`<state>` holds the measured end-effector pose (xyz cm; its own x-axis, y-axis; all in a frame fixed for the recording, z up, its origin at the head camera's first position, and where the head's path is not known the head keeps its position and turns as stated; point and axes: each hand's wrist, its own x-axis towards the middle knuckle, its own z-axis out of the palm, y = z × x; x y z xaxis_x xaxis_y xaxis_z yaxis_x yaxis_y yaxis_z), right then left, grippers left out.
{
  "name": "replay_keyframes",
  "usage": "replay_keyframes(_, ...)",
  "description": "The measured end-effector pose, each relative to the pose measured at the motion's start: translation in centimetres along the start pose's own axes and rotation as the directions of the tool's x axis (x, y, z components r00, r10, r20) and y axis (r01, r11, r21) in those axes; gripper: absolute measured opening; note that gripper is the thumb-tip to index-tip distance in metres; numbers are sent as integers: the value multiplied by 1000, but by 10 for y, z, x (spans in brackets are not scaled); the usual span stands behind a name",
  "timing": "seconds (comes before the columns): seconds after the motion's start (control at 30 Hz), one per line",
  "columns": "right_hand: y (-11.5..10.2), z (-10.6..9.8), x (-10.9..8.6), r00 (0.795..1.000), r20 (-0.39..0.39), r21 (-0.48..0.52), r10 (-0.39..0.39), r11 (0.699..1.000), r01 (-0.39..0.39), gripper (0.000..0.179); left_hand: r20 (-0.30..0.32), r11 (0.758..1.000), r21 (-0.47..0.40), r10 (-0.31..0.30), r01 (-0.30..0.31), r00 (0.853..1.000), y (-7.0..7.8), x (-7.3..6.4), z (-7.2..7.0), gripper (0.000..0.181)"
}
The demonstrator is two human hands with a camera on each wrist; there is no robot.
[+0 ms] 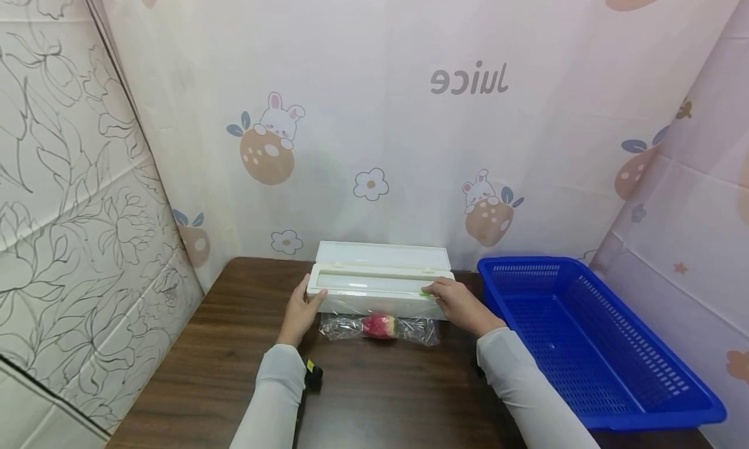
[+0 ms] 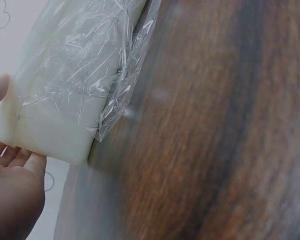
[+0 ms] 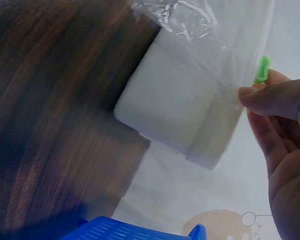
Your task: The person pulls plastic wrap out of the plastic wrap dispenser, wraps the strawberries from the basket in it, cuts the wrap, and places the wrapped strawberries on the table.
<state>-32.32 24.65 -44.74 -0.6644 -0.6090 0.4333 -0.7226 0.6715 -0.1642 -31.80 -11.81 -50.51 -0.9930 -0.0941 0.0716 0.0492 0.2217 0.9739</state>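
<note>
A white cling film dispenser [image 1: 357,303] stands at the back of the table, its lid [image 1: 383,254] raised behind it. Clear cling film [image 1: 342,327] hangs over its front and lies on the table around a red and pale yellow fruit-like piece [image 1: 379,326]. My left hand [image 1: 298,316] grips the dispenser's left end, thumb on the front and fingers around the end in the left wrist view. At the right end of the top, my right hand [image 1: 462,305] pinches a small green slide cutter [image 3: 262,70] between thumb and fingers.
A large blue plastic basket [image 1: 591,345] takes up the right side of the brown wooden table [image 1: 386,397]. Patterned cloth [image 1: 374,111] hangs right behind the dispenser. Black wrist gear [image 1: 313,375] shows by the left cuff.
</note>
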Motion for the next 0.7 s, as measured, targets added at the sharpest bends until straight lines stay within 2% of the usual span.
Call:
replay_keyframes(0.1, -3, -1, 2, 999, 24, -6, 39, 999, -39, 31, -3, 1000, 6, -3, 3, 1000, 0, 0, 0, 77)
replay_keyframes(0.23, -13, -2, 8, 990, 31, -19, 139, 990, -139, 24, -4, 1000, 10, -6, 6, 1000, -1, 1, 0, 77)
replay_keyframes(0.3, -21, -1, 11, 977, 18, -30, 211, 977, -210, 19, -5, 1000, 8, -6, 6, 1000, -1, 1, 0, 78)
replay_keyframes(0.43, -33, 6, 18, 936, -39, -49, 349, 935, -351, 14, -6, 1000, 4, -2, 2, 1000, -2, 3, 1, 77)
replay_keyframes(0.57, -40, 12, 21, 906, -90, -68, 414, 905, -420, 11, -4, 1000, 4, 3, -3, 1000, -3, 3, 1, 77)
replay_keyframes(0.7, -42, 15, 23, 889, -103, -84, 445, 887, -454, 11, -4, 1000, 0, 10, -10, 1000, -4, 3, 0, 77)
